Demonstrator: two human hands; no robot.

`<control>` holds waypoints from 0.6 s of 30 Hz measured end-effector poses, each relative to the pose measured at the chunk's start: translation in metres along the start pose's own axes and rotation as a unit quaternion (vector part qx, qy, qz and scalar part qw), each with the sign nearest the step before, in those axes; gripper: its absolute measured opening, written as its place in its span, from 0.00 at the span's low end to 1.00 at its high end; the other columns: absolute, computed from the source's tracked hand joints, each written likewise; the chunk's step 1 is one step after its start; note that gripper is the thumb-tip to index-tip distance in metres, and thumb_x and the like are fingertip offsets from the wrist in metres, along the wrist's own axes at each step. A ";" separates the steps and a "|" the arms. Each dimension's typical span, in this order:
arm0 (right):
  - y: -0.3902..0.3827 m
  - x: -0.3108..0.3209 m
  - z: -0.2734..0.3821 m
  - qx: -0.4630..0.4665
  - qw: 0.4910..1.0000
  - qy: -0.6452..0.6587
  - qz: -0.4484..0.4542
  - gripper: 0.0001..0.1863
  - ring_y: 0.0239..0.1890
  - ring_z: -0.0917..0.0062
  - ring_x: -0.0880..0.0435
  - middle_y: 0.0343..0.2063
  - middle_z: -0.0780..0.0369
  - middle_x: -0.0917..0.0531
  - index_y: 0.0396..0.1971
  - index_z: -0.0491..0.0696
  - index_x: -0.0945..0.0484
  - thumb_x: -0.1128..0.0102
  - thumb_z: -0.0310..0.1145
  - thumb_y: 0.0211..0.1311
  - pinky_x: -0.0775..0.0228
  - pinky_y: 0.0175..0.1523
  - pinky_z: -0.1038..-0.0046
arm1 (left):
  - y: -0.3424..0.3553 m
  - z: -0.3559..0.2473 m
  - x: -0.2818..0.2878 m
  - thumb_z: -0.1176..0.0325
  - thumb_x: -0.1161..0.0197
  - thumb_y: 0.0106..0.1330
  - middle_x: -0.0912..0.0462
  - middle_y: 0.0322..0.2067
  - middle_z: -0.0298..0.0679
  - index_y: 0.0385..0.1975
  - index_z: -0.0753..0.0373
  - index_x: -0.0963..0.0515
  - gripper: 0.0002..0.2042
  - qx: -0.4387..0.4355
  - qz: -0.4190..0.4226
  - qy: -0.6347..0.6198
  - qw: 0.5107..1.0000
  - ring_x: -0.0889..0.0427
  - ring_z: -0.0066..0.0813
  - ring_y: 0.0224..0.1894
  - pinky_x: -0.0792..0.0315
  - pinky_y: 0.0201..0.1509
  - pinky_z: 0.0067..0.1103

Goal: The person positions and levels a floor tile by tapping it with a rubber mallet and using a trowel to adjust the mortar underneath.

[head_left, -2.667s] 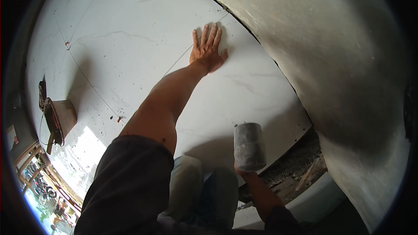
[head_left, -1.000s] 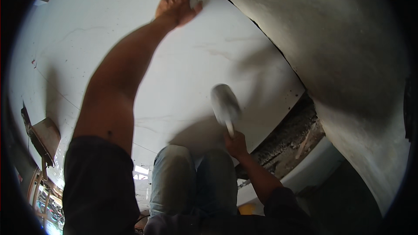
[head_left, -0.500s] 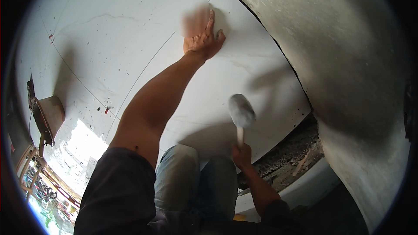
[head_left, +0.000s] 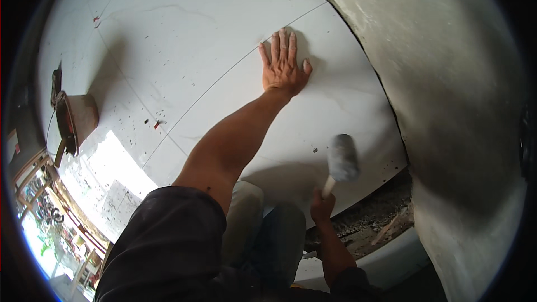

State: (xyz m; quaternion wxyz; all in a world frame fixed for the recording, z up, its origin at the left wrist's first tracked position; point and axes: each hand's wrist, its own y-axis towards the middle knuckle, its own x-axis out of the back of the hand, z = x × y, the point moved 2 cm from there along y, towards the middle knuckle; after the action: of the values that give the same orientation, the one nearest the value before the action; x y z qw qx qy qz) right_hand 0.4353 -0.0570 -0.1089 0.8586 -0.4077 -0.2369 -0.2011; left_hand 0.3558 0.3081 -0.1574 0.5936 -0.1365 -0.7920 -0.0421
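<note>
My left hand [head_left: 284, 67] lies open on a white marble-veined tile [head_left: 335, 95], fingers spread beside a thin joint line, near the tile's edge along the plastered wall. My right hand [head_left: 322, 207] grips the pale handle of a mallet with a dull grey cylindrical head [head_left: 343, 155], a little blurred, over the lower part of the same tile. My knees in worn jeans show below, between my arms. Small red pieces [head_left: 156, 124] sit at joints to the left, among dark crumbs.
A curved grey plaster wall [head_left: 453, 78] runs along the right. Below the tile's lower edge is a dark rubble-filled gap [head_left: 380, 212]. A bucket [head_left: 81, 117] with tools stands at the left. Sunlit patches and a cluttered opening with wooden frames [head_left: 39, 196] lie at lower left.
My view has shifted; my left hand appears lower and further right, still against the tile. The mallet in my right hand has moved right and a little down from half a second ago.
</note>
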 end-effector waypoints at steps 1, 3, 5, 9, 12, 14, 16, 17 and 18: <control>-0.002 0.003 0.003 -0.015 0.999 0.042 0.008 0.15 0.20 0.79 0.27 0.13 0.63 0.27 0.15 0.39 0.30 0.45 0.32 0.58 0.38 0.27 0.68 | -0.008 0.006 0.002 0.48 0.56 0.64 0.59 0.71 0.43 0.69 0.57 0.55 0.36 0.007 0.002 0.007 1.000 0.63 0.40 0.73 0.70 0.72 0.46; -0.004 0.010 -0.009 -0.026 0.996 0.081 0.011 0.15 0.20 0.78 0.27 0.13 0.63 0.27 0.15 0.39 0.30 0.45 0.32 0.58 0.37 0.28 0.68 | -0.017 0.005 0.010 0.47 0.56 0.64 0.59 0.71 0.43 0.70 0.58 0.57 0.37 0.034 0.025 0.010 0.999 0.65 0.42 0.73 0.71 0.71 0.48; 0.003 0.003 -0.035 0.052 0.995 -0.077 0.029 0.16 0.18 0.77 0.28 0.11 0.64 0.28 0.15 0.39 0.30 0.46 0.34 0.57 0.38 0.27 0.67 | -0.039 0.016 0.009 0.47 0.56 0.64 0.59 0.71 0.43 0.70 0.58 0.57 0.37 0.046 0.006 0.015 0.999 0.65 0.43 0.73 0.71 0.71 0.48; -0.011 0.009 -0.026 -0.026 0.999 0.032 0.027 0.17 0.16 0.77 0.30 0.10 0.61 0.30 0.15 0.38 0.31 0.47 0.35 0.56 0.39 0.26 0.66 | -0.087 0.078 0.021 0.46 0.57 0.65 0.59 0.71 0.44 0.69 0.59 0.56 0.37 0.123 0.000 0.059 0.991 0.64 0.46 0.72 0.69 0.70 0.50; -0.009 0.000 -0.032 0.103 0.989 -0.088 0.062 0.18 0.17 0.77 0.30 0.11 0.60 0.30 0.15 0.39 0.31 0.47 0.37 0.57 0.39 0.26 0.66 | -0.124 0.127 0.028 0.45 0.57 0.65 0.58 0.70 0.45 0.69 0.60 0.56 0.37 0.169 -0.024 0.074 0.982 0.61 0.48 0.72 0.67 0.69 0.51; -0.012 0.005 -0.023 0.060 0.997 -0.029 0.037 0.19 0.17 0.77 0.31 0.11 0.60 0.29 0.15 0.38 0.31 0.47 0.38 0.58 0.39 0.26 0.65 | -0.157 0.153 0.033 0.46 0.58 0.65 0.58 0.70 0.46 0.69 0.62 0.56 0.37 0.211 -0.012 0.050 0.976 0.62 0.47 0.72 0.69 0.69 0.51; -0.012 -0.005 -0.027 0.042 0.998 -0.019 0.043 0.17 0.18 0.67 0.28 0.13 0.56 0.27 0.16 0.39 0.30 0.47 0.36 0.58 0.40 0.26 0.63 | -0.185 0.174 0.033 0.46 0.57 0.66 0.58 0.70 0.45 0.69 0.61 0.56 0.37 0.243 -0.023 0.056 0.968 0.62 0.46 0.72 0.68 0.69 0.51; -0.015 -0.004 -0.033 0.018 0.999 -0.020 0.033 0.15 0.19 0.57 0.25 0.14 0.53 0.26 0.18 0.39 0.29 0.47 0.35 0.58 0.40 0.25 0.61 | -0.201 0.180 0.032 0.46 0.57 0.66 0.58 0.70 0.45 0.69 0.61 0.57 0.37 0.271 -0.023 0.053 0.961 0.62 0.46 0.72 0.68 0.69 0.50; -0.013 -0.004 -0.043 0.022 0.999 -0.019 0.039 0.15 0.19 0.57 0.25 0.14 0.53 0.26 0.18 0.39 0.29 0.47 0.35 0.58 0.40 0.25 0.61 | -0.207 0.187 0.034 0.46 0.57 0.66 0.58 0.70 0.45 0.69 0.61 0.57 0.37 0.293 -0.034 0.047 0.954 0.62 0.46 0.72 0.68 0.70 0.50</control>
State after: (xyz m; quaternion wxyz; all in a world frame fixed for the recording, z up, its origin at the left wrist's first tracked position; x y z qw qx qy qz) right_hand 0.4354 -0.0981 -0.1273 0.8703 -0.4009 -0.2410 -0.1542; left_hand 0.1183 0.1583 -0.1595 0.6424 0.0726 -0.7449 0.1647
